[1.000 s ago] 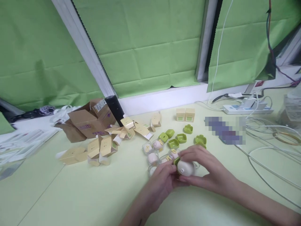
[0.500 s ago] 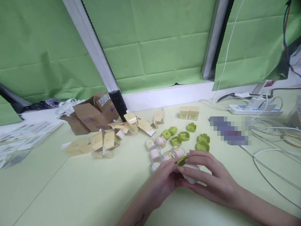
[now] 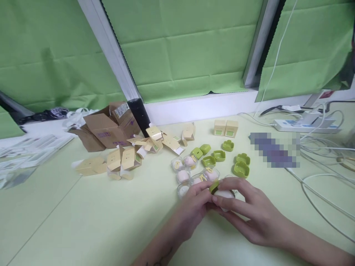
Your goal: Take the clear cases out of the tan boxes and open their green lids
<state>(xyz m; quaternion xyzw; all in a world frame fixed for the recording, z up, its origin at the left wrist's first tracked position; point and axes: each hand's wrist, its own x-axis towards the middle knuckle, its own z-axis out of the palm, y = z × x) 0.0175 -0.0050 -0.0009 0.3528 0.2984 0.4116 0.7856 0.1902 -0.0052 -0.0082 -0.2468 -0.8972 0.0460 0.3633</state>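
Near the front of the table, my left hand [image 3: 194,210] and my right hand [image 3: 255,210] meet around a small white rounded piece [image 3: 226,193] with a green cover [image 3: 213,187] at its left edge. My left fingers close on the green side, partly hidden behind it. The right thumb and fingers grip the white piece from the right. Whether the two parts are joined, I cannot tell. Just beyond my hands sit several clear cups with pale pink contents [image 3: 183,176]. Several green shells [image 3: 241,170], some flower-shaped, lie behind them.
Opened cream cartons [image 3: 129,161] lie on the left, before a brown cardboard box [image 3: 107,135] and a black cylinder [image 3: 139,117]. Two closed cream boxes [image 3: 225,128] stand at the back. A power strip [image 3: 307,126] and loose white cables [image 3: 305,192] occupy the right.
Between my hands the white piece has tilted, showing less of its lower side. My right index finger is more bent over it. The camera view has shifted slightly.
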